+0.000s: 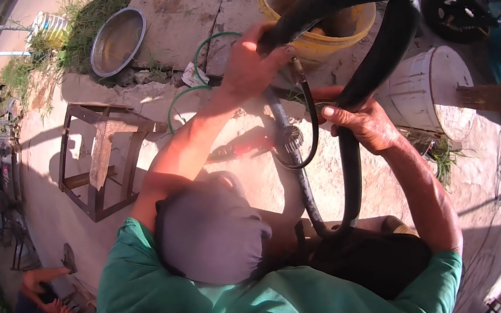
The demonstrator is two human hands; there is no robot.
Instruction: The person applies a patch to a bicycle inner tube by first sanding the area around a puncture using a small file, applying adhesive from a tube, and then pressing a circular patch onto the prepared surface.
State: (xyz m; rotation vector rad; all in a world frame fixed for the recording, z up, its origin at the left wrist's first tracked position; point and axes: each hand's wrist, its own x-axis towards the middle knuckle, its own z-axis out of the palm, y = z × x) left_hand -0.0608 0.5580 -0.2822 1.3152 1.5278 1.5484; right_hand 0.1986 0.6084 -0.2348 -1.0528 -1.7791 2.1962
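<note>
A black inner tube (351, 178) is held up in front of me as a long loop. Part of it is plump, while a greyer stretch lower left looks thinner. My left hand (253, 63) is closed on the upper left of the tube, thumb beside the metal end of a thin black air hose (315, 117). That hose end sits close to the tube; whether it is joined to the valve I cannot tell. My right hand (367, 123) is wrapped round the tube's right side, with some fingers hidden behind it. A ribbed dark piece (293, 138) shows by the hose's curve.
Beyond the tube stands a yellow bucket (359, 33), with a white bucket (419, 91) to its right. A metal basin (118, 43) and a wooden stool frame (104, 160) are at the left. A green cord (175, 106) lies on the ground. Another person (45, 294) is at lower left.
</note>
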